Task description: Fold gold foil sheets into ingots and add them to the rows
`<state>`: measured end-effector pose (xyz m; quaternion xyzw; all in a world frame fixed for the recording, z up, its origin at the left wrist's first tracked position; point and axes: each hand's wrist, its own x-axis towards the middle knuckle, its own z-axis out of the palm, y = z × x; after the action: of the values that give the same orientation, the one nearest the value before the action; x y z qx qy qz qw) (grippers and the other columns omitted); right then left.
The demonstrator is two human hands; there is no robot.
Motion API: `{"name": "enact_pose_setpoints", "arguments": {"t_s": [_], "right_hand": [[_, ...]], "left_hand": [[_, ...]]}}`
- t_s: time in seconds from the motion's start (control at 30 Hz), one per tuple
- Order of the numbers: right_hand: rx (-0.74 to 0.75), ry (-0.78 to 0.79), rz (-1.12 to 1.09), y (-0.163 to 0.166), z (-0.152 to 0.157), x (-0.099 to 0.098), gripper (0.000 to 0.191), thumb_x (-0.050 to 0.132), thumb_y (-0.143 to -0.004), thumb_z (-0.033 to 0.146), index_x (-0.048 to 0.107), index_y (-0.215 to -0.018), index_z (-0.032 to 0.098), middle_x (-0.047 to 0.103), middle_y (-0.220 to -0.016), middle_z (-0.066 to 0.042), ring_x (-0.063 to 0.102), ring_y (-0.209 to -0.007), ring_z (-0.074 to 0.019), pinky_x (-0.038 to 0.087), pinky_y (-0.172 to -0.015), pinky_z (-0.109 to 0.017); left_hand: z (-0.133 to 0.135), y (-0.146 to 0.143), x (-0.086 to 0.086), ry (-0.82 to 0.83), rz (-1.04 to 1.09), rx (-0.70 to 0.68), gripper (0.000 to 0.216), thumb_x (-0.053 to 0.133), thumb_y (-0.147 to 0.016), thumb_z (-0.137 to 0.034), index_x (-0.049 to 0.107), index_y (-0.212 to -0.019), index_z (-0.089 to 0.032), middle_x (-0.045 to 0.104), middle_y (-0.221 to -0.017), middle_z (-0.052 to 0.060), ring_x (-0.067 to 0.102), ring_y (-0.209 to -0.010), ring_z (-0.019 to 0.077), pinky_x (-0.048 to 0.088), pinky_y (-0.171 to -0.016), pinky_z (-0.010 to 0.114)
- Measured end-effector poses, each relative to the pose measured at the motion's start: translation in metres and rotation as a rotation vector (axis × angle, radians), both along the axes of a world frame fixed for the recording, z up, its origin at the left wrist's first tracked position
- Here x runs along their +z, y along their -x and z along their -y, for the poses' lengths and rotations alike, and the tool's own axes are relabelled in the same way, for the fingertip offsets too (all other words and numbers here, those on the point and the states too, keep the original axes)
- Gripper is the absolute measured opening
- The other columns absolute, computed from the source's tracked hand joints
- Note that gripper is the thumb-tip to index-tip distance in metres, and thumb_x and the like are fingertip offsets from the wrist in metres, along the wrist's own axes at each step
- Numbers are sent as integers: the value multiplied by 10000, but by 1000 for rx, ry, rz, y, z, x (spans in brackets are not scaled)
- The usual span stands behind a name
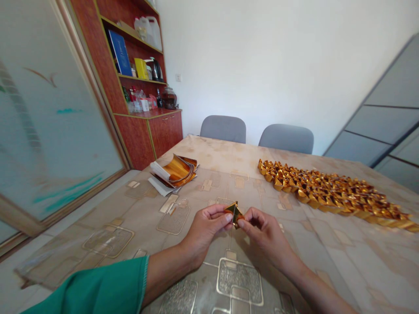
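Observation:
Between my two hands, just above the table, is a small piece of shiny gold foil paper (234,211), folded to a pointed shape. My left hand (207,224) pinches its left side between thumb and fingers. On the other side, the thumb and fingertips of my right hand (266,231) grip its lower right corner. A curled stack of gold foil sheets (178,170) with pale backs lies beyond my left hand. Rows of folded gold foil pieces (327,189) stand packed together on the right of the table.
A patterned cover lies over the table (209,161). Two grey chairs (223,128) stand at its far side, before a white wall. To the left are a reddish wooden cabinet (165,133) with bottles and a kettle, and a frosted sliding door (55,113).

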<state>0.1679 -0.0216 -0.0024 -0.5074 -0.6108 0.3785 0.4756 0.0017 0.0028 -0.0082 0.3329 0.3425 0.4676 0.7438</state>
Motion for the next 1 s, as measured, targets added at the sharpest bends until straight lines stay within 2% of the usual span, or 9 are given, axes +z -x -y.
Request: {"name": "enact_pose_setpoints", "arguments": {"t_s": [0.1, 0.23, 0.37, 0.57, 0.67, 0.73, 0.87, 1.0], "right_hand": [[10, -7, -36, 2, 1, 3, 272, 663, -814, 394, 593, -642, 195, 559, -607, 14, 471, -590, -144, 346, -567, -267], [111, 81, -124, -1, -2, 1, 308, 689, -802, 468, 639, -701, 181, 581, -644, 6, 480, -602, -142, 364, -592, -274], [120, 101, -126, -6, -6, -2, 377, 715, -771, 531, 614, -665, 184, 516, -596, 27, 424, -561, -126, 330, -557, -267], [149, 101, -113, -7, -5, -1, 404, 722, -765, 550, 602, -644, 184, 501, -585, 31, 404, -560, -120, 314, -547, -264], [170, 113, -126, -7, -5, -1, 390, 708, -784, 557, 622, -727, 181, 553, -654, 9, 455, -603, -134, 338, -563, -268], [152, 109, -167, -5, -5, -1, 383, 727, -774, 547, 603, -742, 186, 564, -673, 7, 470, -616, -138, 351, -570, -269], [82, 77, -239, 0, -3, -1, 422, 754, -749, 540, 530, -651, 196, 514, -602, 35, 431, -575, -122, 339, -547, -257], [86, 97, -303, 2, -1, 2, 401, 756, -757, 518, 542, -667, 190, 549, -623, 29, 462, -594, -122, 365, -575, -259]], "left_hand": [[0, 0, -1, -16, 17, -27, 362, 916, -580, -249, 753, -886, -144, 744, -838, 30, 647, -752, 108, 497, -740, 222], [-2, 0, -1, -15, 13, 11, 370, 917, -567, -259, 752, -876, -141, 739, -821, 31, 639, -734, 114, 482, -710, 223], [-5, 1, 0, -15, -7, 59, 390, 920, -546, -246, 746, -876, -133, 730, -780, 26, 607, -677, 89, 438, -639, 193], [-5, 3, 2, -42, -42, 58, 514, 888, -590, -230, 674, -1050, -143, 712, -735, 5, 596, -639, 90, 409, -610, 196], [-1, 2, 2, -100, -116, 2, 519, 857, -633, -239, 618, -1087, -159, 722, -766, 18, 627, -670, 120, 428, -650, 225], [2, 0, 1, -122, -153, -44, 486, 851, -636, -245, 598, -1043, -168, 713, -744, 9, 632, -665, 134, 439, -664, 245], [5, -3, -2, -122, -172, -89, 364, 848, -640, -261, 601, -886, -158, 682, -725, -3, 594, -647, 114, 429, -647, 233], [5, -3, -2, -120, -156, -125, 310, 829, -682, -347, 656, -827, -135, 620, -706, -20, 520, -606, 81, 400, -604, 209]]}}
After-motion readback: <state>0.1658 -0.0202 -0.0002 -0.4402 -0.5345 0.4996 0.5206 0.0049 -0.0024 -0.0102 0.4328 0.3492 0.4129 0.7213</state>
